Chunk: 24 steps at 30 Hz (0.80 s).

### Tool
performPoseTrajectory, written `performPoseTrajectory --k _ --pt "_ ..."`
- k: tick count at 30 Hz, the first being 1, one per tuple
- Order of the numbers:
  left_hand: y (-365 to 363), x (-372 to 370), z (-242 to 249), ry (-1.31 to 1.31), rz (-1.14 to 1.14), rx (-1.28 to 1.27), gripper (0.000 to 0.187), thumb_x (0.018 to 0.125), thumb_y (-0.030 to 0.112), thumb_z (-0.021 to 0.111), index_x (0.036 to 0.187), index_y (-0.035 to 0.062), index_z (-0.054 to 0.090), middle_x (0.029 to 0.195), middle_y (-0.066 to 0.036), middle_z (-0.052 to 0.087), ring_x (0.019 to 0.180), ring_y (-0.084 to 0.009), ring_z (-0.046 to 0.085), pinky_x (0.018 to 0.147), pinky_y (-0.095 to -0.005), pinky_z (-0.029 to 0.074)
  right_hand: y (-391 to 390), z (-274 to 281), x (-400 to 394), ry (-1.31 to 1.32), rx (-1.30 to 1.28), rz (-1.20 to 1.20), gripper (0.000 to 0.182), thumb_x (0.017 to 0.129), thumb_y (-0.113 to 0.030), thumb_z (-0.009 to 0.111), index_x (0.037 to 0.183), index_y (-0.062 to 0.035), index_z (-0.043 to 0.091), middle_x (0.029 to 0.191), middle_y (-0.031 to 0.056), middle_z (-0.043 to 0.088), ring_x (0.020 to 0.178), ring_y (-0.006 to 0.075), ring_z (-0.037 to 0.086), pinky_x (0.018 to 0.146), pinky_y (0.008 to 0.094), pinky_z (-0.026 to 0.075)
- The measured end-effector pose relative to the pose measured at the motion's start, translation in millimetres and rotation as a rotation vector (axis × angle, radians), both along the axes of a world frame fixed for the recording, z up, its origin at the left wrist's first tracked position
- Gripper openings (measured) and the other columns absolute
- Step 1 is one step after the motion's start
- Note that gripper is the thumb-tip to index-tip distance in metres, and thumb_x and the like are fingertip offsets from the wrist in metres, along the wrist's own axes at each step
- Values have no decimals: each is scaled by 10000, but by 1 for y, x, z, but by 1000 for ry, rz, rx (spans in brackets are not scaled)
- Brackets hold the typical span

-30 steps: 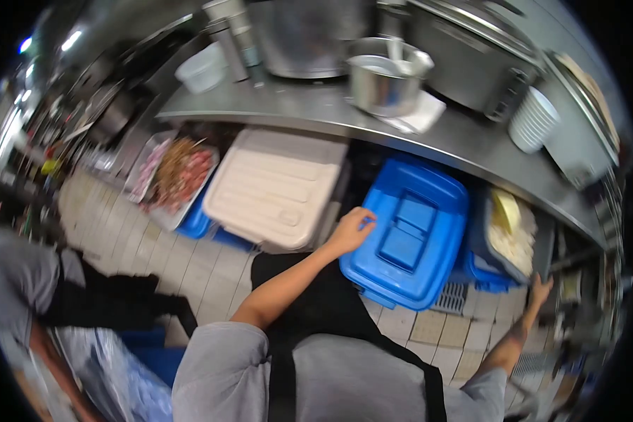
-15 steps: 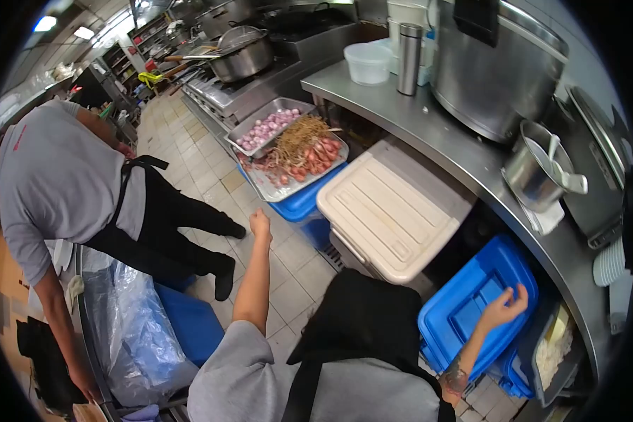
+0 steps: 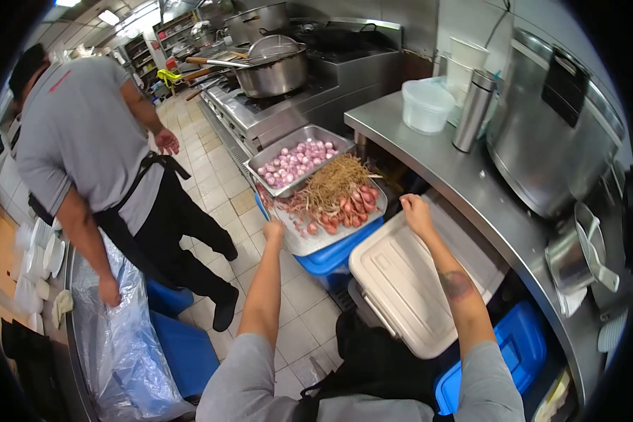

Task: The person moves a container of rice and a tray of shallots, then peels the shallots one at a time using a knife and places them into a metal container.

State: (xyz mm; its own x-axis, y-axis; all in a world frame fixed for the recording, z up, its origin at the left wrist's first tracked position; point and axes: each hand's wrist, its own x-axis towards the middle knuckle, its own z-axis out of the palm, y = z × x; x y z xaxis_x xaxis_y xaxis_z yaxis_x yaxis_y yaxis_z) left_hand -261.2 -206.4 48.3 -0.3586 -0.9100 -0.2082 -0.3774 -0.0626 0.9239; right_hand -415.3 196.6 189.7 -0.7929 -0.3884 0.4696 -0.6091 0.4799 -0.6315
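Observation:
My left hand (image 3: 274, 231) has its fingers curled closed right at the near left edge of a metal tray (image 3: 318, 243); what they hold, if anything, is hidden. To the tray's right, my right hand (image 3: 416, 214) hovers over the beige lid (image 3: 394, 267) of a bin, fingers bent together and nothing visible in them. Reddish unpeeled shallots (image 3: 352, 209) lie on the tray with a heap of dry, stringy roots (image 3: 337, 179). Behind it, a deep metal pan (image 3: 278, 188) holds peeled pink shallots (image 3: 299, 160). A blue bin (image 3: 330, 261) is under the tray.
A co-worker (image 3: 98, 133) stands at left by a plastic-covered container (image 3: 112, 337). On the right, a steel counter (image 3: 464, 176) bears a large pot (image 3: 541, 133), a flask (image 3: 475, 112) and tubs. A blue lid (image 3: 517, 344) lies low at right. Pots (image 3: 274, 74) stand on the stove.
My right hand has swung from over the blue lid at right to beside the tray, its spread fingers now curled. My left hand has come to the tray's edge. The co-worker stands more upright.

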Motion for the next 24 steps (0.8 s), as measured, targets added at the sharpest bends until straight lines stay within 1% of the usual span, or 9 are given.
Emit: performPoseTrajectory --k 3,6,7,10,12,15,19,21,24 --pt "3 3 11 -8 -10 60 481 936 345 434 793 -75 620 717 -161 634 628 -238 616 603 -352 472 -64 -24 -55 -212 142 -52 364 906 -285 466 930 32 642 961 255 627 948 430 582 850 448 455" --pt "22 15 42 57 -80 26 452 934 316 451 790 -81 612 712 -157 633 622 -250 614 599 -365 469 -108 -62 -89 -378 322 -152 470 913 -349 431 946 75 631 1016 307 592 1014 440 558 886 452 433" --pt "18 13 34 96 -72 22 442 932 305 463 756 -74 604 690 -156 632 611 -252 615 588 -368 467 -117 -84 -103 -419 313 -137 548 918 -399 410 963 107 617 1014 333 579 1035 441 549 905 449 421" --pt "13 13 17 109 -40 -77 427 921 280 496 688 -66 586 644 -164 630 588 -261 618 566 -379 463 -126 -112 -124 -616 58 -186 565 923 -414 399 981 105 614 1016 329 582 1033 446 548 908 455 417" --pt "31 20 39 2 -7 -249 417 908 274 513 691 -74 585 638 -181 626 589 -271 618 567 -388 463 -119 -102 -118 -577 111 -136 581 927 -437 379 968 85 630 1017 313 592 1034 446 547 902 455 418" --pt "27 31 42 -1 -103 -177 385 888 258 532 702 -74 591 641 -197 624 600 -289 623 580 -396 465 -115 -75 -100 -428 230 -130 542 931 -428 380 901 32 665 948 305 607 978 441 571 860 483 431" --pt "20 49 9 33 -46 -279 357 881 243 538 713 -67 593 648 -193 624 597 -299 618 583 -403 462 -110 -66 -73 -225 206 -68 508 934 -388 395 772 13 661 790 286 606 832 457 589 756 514 457" --pt "23 61 1 85 11 -280 342 881 235 540 731 -68 588 661 -195 625 589 -292 610 578 -407 461 -107 -67 -58 -226 195 -61 483 936 -366 404 786 17 656 788 278 599 813 449 588 725 497 459" --pt "48 93 71 6 -58 -305 320 889 221 532 764 -70 572 684 -195 621 587 -275 595 577 -408 454 -103 -56 -35 -231 143 -37 468 938 -356 415 790 22 648 768 274 593 788 439 589 700 486 458"
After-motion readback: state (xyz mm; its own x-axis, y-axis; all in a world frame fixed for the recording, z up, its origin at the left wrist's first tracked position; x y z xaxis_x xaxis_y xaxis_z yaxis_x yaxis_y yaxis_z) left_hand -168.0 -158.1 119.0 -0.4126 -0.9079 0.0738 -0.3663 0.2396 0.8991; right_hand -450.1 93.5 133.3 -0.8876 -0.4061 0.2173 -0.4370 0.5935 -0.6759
